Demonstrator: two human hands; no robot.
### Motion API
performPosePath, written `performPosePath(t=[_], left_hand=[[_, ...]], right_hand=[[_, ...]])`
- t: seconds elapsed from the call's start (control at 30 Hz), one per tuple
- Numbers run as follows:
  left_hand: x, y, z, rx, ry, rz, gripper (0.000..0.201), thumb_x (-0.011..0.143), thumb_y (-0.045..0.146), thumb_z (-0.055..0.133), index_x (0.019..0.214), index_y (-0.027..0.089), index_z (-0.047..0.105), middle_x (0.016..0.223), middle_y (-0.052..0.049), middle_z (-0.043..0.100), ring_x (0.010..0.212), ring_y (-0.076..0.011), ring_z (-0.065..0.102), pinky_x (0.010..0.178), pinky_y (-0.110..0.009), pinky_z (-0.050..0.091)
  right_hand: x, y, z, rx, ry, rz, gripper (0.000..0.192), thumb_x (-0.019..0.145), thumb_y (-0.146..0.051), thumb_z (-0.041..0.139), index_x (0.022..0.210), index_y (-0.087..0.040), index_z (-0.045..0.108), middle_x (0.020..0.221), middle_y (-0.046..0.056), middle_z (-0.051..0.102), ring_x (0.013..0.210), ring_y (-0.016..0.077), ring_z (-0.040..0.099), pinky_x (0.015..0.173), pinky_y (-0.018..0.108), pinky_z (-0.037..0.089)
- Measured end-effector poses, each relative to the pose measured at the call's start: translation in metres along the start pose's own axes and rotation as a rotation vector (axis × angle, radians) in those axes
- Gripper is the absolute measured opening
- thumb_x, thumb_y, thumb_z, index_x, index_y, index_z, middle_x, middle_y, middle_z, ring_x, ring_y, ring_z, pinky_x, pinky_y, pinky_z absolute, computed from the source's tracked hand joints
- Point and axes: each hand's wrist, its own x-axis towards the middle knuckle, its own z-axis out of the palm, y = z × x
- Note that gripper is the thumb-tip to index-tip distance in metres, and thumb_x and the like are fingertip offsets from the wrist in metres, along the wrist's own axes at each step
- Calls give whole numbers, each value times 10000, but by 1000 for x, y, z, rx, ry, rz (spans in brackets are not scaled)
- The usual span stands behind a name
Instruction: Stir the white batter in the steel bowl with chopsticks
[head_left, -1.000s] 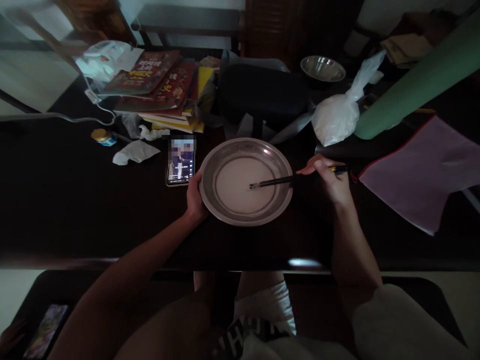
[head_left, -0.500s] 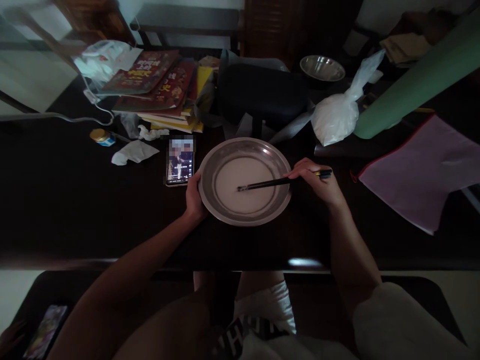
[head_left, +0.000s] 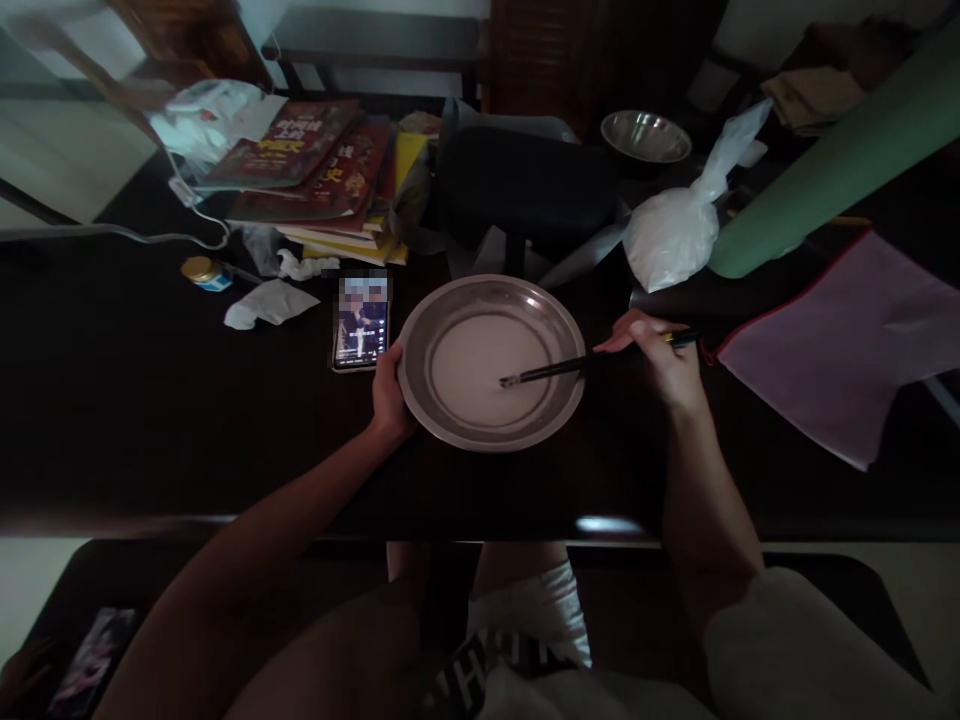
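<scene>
**Pan braced left, chopsticks reaching in from the right**

While the light is poor, the layout reads fine. Phone (head_left: 361,322) lies flat on the bench, just left of the pan. Left hand (head_left: 388,392) has its grip closed on the near-left rim of the metal pan (head_left: 559,330), thumb over the edge. Pan sits mid-bench, toward the near edge, with a pale liquid (head_left: 472,360) pooled in its flat bottom. Chopsticks (head_left: 551,371) lie long axis roughly left-right, slightly tilted: tips down in the liquid right of pan centre, shafts crossing the right rim. Right hand (head_left: 664,362) sits outside that rim, grip pinched narrow on the upper ends. So the liquid lies left of the right grip; right hand is the nearer one to the sticks. White tied bag (head_left: 667,235) stands behind, toward the far right.
</scene>
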Motion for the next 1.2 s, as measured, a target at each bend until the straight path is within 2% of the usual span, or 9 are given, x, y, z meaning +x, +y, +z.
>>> performPosePath(t=[0.13,0.3,0.5,0.63,0.7,0.8,1.0,1.13,1.2], left_hand=[[0,0,0,2,10,-1,244,847,342,555,672,204,653,633,-26,676,813,-230,732,744,-305,602],[3,-3,-4,20,-14,12,235,812,399,612,699,200,662,647,-20,672,776,-224,722,744,-307,600],[3,-3,-4,15,-37,26,218,805,397,647,688,213,639,640,-20,671,755,-235,725,697,-313,600],[2,-2,-3,-3,-32,24,199,806,385,641,725,206,672,636,-7,676,722,-218,711,681,-299,602],[1,-2,-3,-8,-50,15,201,808,387,638,740,204,685,629,-2,671,744,-223,718,704,-301,607],[0,-1,-1,-8,-47,24,198,803,379,655,703,209,664,584,14,636,702,-210,703,697,-289,602],[-1,1,2,-6,18,31,207,825,342,643,667,209,651,551,27,594,595,-168,636,598,-244,544],[-1,1,1,-3,53,6,241,821,355,651,627,217,611,505,30,543,588,-176,634,581,-247,538],[-1,2,1,-8,51,-18,241,801,373,669,628,216,611,515,21,559,612,-189,653,603,-262,556]], right_hand=[[1,0,1,2,-139,34,322,906,-543,691,772,-281,822,783,20,766,815,212,708,806,387,572],[1,0,-1,-43,14,23,336,931,-539,660,747,-306,817,757,17,761,789,212,699,810,401,566],[2,1,0,-52,-142,13,279,915,-522,688,804,-312,835,830,19,787,892,230,710,871,414,560],[1,5,-3,-3,22,42,319,936,-519,666,756,-305,819,782,7,751,771,200,705,830,405,561],[1,5,-2,10,-28,69,361,928,-552,658,723,-298,809,774,14,740,748,205,695,796,411,567],[2,4,1,-41,-149,31,315,915,-546,676,784,-303,827,777,25,761,858,230,699,837,413,566],[1,2,-2,-22,14,53,345,927,-531,655,722,-301,810,759,26,732,804,220,683,806,410,572],[2,1,0,-52,-178,40,284,917,-523,670,798,-323,833,793,29,774,865,234,677,827,417,562],[2,1,-1,-63,-157,23,241,921,-493,678,836,-334,838,824,25,786,884,232,681,838,415,555]])
